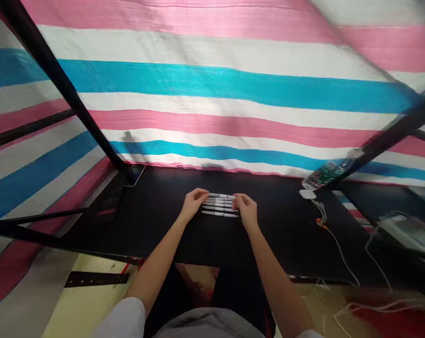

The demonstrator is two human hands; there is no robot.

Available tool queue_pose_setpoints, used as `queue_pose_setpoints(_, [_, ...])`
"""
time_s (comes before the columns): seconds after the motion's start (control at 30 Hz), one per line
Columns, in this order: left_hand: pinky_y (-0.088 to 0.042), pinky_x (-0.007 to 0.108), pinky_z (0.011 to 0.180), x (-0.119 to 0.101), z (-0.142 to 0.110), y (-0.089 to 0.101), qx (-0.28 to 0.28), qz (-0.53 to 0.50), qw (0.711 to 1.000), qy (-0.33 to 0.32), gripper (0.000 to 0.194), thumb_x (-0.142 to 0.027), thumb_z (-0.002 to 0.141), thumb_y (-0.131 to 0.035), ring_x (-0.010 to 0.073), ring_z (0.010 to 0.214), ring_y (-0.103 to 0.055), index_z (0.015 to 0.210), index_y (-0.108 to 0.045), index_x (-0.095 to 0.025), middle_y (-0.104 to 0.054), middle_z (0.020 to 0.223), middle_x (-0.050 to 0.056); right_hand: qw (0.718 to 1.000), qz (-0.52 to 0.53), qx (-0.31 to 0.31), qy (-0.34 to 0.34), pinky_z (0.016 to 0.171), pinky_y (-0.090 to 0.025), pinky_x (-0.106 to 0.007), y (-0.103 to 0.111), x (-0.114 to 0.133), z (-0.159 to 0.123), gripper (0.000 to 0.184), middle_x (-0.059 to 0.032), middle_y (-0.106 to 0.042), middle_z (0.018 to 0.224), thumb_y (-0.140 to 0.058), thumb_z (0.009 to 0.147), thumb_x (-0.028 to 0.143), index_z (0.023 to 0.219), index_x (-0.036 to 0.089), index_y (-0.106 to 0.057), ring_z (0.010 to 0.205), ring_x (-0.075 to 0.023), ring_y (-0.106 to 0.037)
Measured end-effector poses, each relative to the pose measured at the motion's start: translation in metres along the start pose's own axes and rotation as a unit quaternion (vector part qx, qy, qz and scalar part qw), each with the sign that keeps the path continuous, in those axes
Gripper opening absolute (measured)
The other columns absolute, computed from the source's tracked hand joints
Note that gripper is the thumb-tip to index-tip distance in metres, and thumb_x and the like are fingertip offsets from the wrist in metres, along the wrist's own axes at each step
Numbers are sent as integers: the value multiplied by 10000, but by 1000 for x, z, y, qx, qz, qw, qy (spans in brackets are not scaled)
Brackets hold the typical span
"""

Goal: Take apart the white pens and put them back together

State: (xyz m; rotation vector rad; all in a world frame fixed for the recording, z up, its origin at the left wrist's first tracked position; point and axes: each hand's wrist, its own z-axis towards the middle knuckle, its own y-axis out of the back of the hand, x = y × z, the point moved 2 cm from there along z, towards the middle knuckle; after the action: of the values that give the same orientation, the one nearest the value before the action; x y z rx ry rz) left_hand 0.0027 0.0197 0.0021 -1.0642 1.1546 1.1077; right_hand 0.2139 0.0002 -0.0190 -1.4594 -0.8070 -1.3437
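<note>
Several white pens with dark tips lie side by side, roughly parallel, on the black table in front of me. At the left end of the farthest pen, my left hand is closed, thumb and forefinger pinching its tip. My right hand closes on the opposite end of that same pen, its fingers covering the right ends of some pens below it. The nearest pen lies slightly apart from the others, free of both hands.
A plastic bottle leans at the back right, beside a white charger with cables. A phone-like dark object rests at the back left corner. Black frame bars and striped sheeting enclose the table.
</note>
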Motion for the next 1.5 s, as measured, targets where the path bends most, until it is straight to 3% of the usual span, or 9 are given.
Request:
queue_pose_setpoints(0.23, [-452, 256, 598, 0, 0, -3, -6, 2, 1000, 2, 310, -444, 749, -691, 103, 574, -520, 770, -662, -137, -609, 657, 9, 1000, 1, 12, 6, 420, -447, -253, 1, -1, -3, 370, 10, -617, 570, -737, 677, 520, 767, 165, -682, 423, -107, -526])
queue_pose_setpoints(0.4, [-457, 247, 614, 0, 0, -3, -4, -34, 999, -8, 321, -396, 711, -737, 110, 639, -551, 906, -674, -148, -632, 745, 11, 1000, 2, 13, 10, 427, -461, -257, 2, -1, -3, 360, 5, -621, 589, -724, 701, 512, 778, 163, -686, 443, -110, -536])
queue_pose_setpoints(0.57, [-428, 240, 569, 1, 0, -3, 7, -9, 1000, 3, 291, -416, 754, -698, 93, 567, -503, 785, -663, -129, -592, 649, 4, 1000, 1, 15, 8, 422, -461, -257, 1, 1, -4, 365, 8, -615, 583, -728, 697, 514, 776, 160, -684, 439, -107, -526])
queue_pose_setpoints(0.7, [-448, 243, 600, 1, -1, -4, 13, -26, 1000, -3, 314, -404, 738, -719, 99, 597, -528, 906, -671, -143, -611, 695, 2, 1000, 5, 12, 7, 421, -459, -256, 1, 2, -4, 358, 7, -611, 572, -733, 696, 505, 773, 158, -687, 436, -108, -525])
queue_pose_setpoints(0.87, [-402, 231, 509, 5, 0, -3, 16, -2, 1000, 10, 328, -455, 777, -672, 86, 524, -492, 779, -648, -129, -606, 658, 13, 1000, 3, 19, 12, 434, -466, -256, 2, 2, -5, 336, 7, -616, 585, -723, 717, 489, 781, 161, -691, 446, -108, -530])
queue_pose_setpoints(1.33, [-407, 224, 506, 3, 0, -3, 21, 14, 1000, -11, 332, -466, 761, -684, 83, 517, -485, 731, -621, -141, -589, 628, -3, 1000, -1, 16, -12, 411, -437, -255, 1, 5, -6, 350, 17, -591, 532, -736, 692, 512, 723, 169, -673, 400, -103, -498])
queue_pose_setpoints(1.5, [-382, 214, 485, 5, 0, -3, 24, 20, 1000, -2, 350, -483, 778, -663, 76, 498, -470, 717, -610, -143, -591, 627, -1, 995, 77, 62, -32, 437, -433, -248, -2, 9, -7, 363, 23, -586, 576, -750, 682, 497, 840, 178, -680, 461, -104, -512])
